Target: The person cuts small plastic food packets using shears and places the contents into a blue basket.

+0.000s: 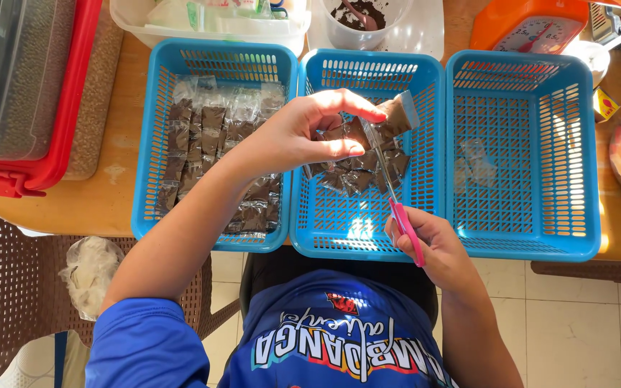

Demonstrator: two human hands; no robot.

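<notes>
The packet of brown powder is held up over the middle basket, so cut bits can fall in. Nearest, the right hand grips pink scissors, fingers closed round the handles, blades up at the packet. The left hand pinches the packet between thumb and fingers. The left basket holds more packets. Farther back sits a cup of powder.

my scissors pink-handled | packet I pinch brown, clear top | baskets blue, lattice-slotted | my shirt blue, white lettering | table tan wood | bin red-rimmed
</notes>
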